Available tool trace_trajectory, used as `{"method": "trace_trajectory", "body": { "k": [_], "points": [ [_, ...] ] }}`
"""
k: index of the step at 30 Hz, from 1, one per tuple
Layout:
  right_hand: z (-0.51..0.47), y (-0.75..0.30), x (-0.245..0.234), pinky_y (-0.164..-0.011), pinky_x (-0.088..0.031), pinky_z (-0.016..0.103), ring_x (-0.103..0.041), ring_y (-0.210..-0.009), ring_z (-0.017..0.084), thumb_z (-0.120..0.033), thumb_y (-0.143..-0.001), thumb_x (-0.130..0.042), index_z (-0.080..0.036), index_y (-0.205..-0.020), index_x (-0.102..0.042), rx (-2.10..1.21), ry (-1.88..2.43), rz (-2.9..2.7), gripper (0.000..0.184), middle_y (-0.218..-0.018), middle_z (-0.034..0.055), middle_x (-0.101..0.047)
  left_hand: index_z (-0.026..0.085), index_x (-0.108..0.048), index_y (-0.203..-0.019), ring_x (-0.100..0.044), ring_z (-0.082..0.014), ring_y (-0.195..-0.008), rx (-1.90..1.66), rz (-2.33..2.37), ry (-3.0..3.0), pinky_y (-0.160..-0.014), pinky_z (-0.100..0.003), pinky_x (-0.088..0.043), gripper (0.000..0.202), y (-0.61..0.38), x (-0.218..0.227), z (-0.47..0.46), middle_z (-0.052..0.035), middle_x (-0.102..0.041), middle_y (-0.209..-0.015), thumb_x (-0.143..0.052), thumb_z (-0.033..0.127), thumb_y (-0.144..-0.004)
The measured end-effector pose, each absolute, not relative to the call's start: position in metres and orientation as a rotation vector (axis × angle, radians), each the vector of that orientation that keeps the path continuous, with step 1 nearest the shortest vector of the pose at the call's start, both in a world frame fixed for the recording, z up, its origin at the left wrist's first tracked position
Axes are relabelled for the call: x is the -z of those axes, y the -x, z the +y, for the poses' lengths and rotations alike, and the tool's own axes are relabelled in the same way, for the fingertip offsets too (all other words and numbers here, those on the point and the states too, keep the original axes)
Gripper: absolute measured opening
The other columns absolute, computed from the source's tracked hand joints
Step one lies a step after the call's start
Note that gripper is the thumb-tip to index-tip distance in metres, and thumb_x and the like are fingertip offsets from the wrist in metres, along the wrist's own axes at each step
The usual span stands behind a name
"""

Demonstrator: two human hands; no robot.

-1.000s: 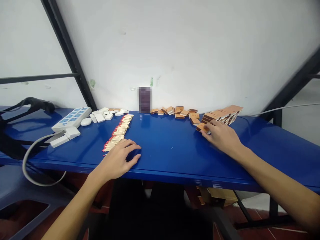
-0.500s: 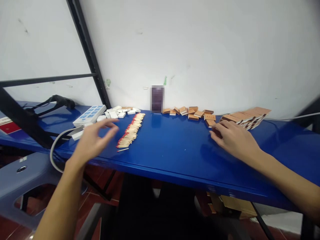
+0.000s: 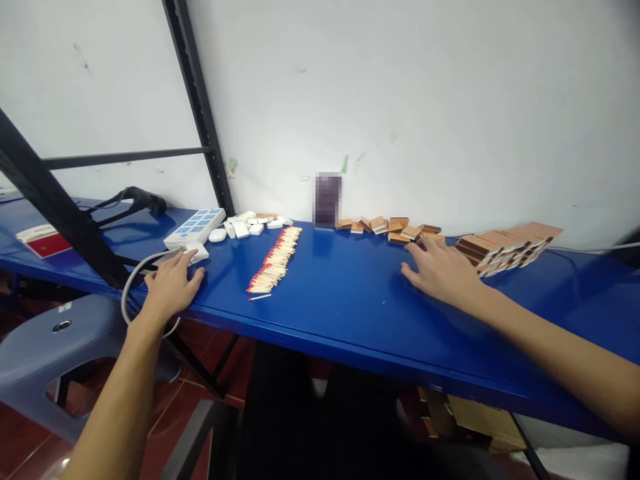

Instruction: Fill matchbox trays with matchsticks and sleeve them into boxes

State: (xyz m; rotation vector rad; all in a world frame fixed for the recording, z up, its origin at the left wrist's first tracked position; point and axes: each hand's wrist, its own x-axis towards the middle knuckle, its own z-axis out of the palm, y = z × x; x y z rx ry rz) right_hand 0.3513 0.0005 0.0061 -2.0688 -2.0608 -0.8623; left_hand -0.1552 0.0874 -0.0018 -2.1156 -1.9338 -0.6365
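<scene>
My left hand (image 3: 173, 283) is open over the table's front left edge, beside a white cable (image 3: 127, 287) and a small white block (image 3: 197, 252). My right hand (image 3: 443, 270) is open with fingers spread, its fingertips at the right end of a loose pile of brown matchboxes (image 3: 399, 237). The hand hides part of that pile. Right of it, matchboxes are stacked in a slanting block (image 3: 510, 247). A long row of red-tipped matches (image 3: 275, 260) lies between my hands, with one single match (image 3: 260, 297) in front of it.
Small white box-like pieces (image 3: 241, 230) lie by the wall, next to a white power strip (image 3: 195, 227). A blurred dark rectangle (image 3: 327, 200) stands against the wall. A black metal frame (image 3: 200, 100) rises at the left; a blue-grey stool (image 3: 65, 340) stands below the blue table (image 3: 345, 287).
My left hand has drawn back leftward from beside the matches and lowered. My right hand has moved left from the stack's near end to the loose matchboxes, its fingers spreading. The view has shifted slightly.
</scene>
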Motion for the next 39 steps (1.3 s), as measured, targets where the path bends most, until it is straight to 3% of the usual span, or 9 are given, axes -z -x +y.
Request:
{"method": "trace_trajectory", "body": {
  "k": [5, 11, 16, 20, 24, 28, 31, 34, 39],
  "points": [
    [0.055, -0.344, -0.004, -0.087, -0.05, 0.042, -0.064, -0.105, 0.031, -0.035, -0.091, -0.047, -0.014, -0.127, -0.055, 0.421, 2.022, -2.121, 0.043, -0.127, 0.0196, -0.058, 0.018, -0.058, -0.13, -0.054, -0.0411, -0.122, 0.747, -1.888, 2.044, -0.095, -0.06, -0.04, 0.047, 0.15, 0.0, 0.074, -0.0194, -0.063, -0.127, -0.037, 0.038, -0.094],
    [0.114, -0.337, -0.008, -0.092, -0.046, 0.044, -0.054, -0.12, 0.034, -0.03, -0.088, -0.048, -0.011, -0.133, -0.051, 0.49, 2.015, -1.966, 0.049, -0.137, 0.0226, -0.051, 0.012, -0.069, -0.116, -0.058, -0.0363, -0.107, 0.719, -1.751, 2.058, -0.097, -0.049, -0.045, 0.05, 0.153, 0.001, 0.067, -0.0199, -0.065, -0.107, -0.037, 0.041, -0.092],
    [0.141, -0.347, -0.006, -0.089, -0.043, 0.047, -0.056, -0.112, 0.035, -0.025, -0.086, -0.05, -0.011, -0.121, -0.063, 0.533, 2.073, -1.868, 0.04, -0.122, 0.0227, -0.062, 0.013, -0.068, -0.123, -0.052, -0.0399, -0.121, 0.457, -1.745, 2.233, -0.101, -0.055, -0.042, 0.054, 0.172, 0.01, 0.07, -0.0216, -0.06, -0.126, -0.032, 0.039, -0.092],
    [0.144, -0.35, 0.0, -0.088, -0.038, 0.052, -0.057, -0.108, 0.036, -0.024, -0.09, -0.044, -0.013, -0.109, -0.068, 0.596, 2.084, -1.836, 0.033, -0.115, 0.0208, -0.066, 0.016, -0.064, -0.128, -0.052, -0.035, -0.123, 0.442, -1.697, 2.433, -0.105, -0.053, -0.04, 0.053, 0.18, 0.008, 0.068, -0.016, -0.062, -0.13, -0.03, 0.031, -0.09],
    [0.136, -0.346, -0.005, -0.092, -0.035, 0.05, -0.06, -0.1, 0.03, -0.022, -0.093, -0.039, -0.013, -0.106, -0.068, 0.644, 2.048, -1.862, 0.033, -0.11, 0.0178, -0.069, 0.017, -0.067, -0.122, -0.056, -0.0316, -0.119, 0.614, -1.636, 2.583, -0.105, -0.049, -0.043, 0.047, 0.183, -0.006, 0.059, -0.013, -0.066, -0.124, -0.037, 0.034, -0.091],
    [0.108, -0.333, -0.009, -0.089, -0.038, 0.045, -0.061, -0.099, 0.029, -0.025, -0.095, -0.037, -0.015, -0.106, -0.066, 0.731, 1.922, -1.939, 0.033, -0.111, 0.0159, -0.069, 0.027, -0.063, -0.125, -0.064, -0.0263, -0.105, 1.061, -1.52, 2.585, -0.095, -0.042, -0.052, 0.041, 0.176, -0.025, 0.04, -0.0049, -0.068, -0.122, -0.06, 0.044, -0.088],
    [0.076, -0.32, -0.006, -0.071, -0.043, 0.037, -0.064, -0.09, 0.027, -0.028, -0.096, -0.037, -0.018, -0.106, -0.065, 0.69, 1.743, -2.072, 0.031, -0.112, 0.0134, -0.068, 0.026, -0.068, -0.112, -0.066, -0.0222, -0.096, 1.659, -1.261, 2.496, -0.087, -0.039, -0.057, 0.032, 0.152, -0.034, 0.022, -0.0024, -0.07, -0.111, -0.074, 0.036, -0.081],
    [0.045, -0.31, -0.002, -0.062, -0.045, 0.034, -0.065, -0.083, 0.025, -0.028, -0.093, -0.043, -0.02, -0.098, -0.065, 0.465, 1.704, -2.211, 0.024, -0.102, 0.0102, -0.069, 0.026, -0.07, -0.108, -0.067, -0.0235, -0.101, 1.771, -0.829, 2.744, -0.089, -0.041, -0.057, 0.03, 0.109, -0.032, 0.009, -0.0047, -0.072, -0.109, -0.078, 0.023, -0.079],
    [0.003, -0.278, -0.016, -0.089, -0.049, 0.048, -0.062, -0.107, 0.032, -0.026, -0.086, -0.052, -0.019, -0.105, -0.064, 0.314, 1.533, -2.182, 0.023, -0.115, 0.0125, -0.068, 0.023, -0.069, -0.106, -0.07, -0.0221, -0.1, 1.676, -0.441, 2.931, -0.088, -0.039, -0.059, 0.032, 0.045, -0.011, 0.002, -0.0078, -0.072, -0.11, -0.078, 0.016, -0.077]
  ]
}}
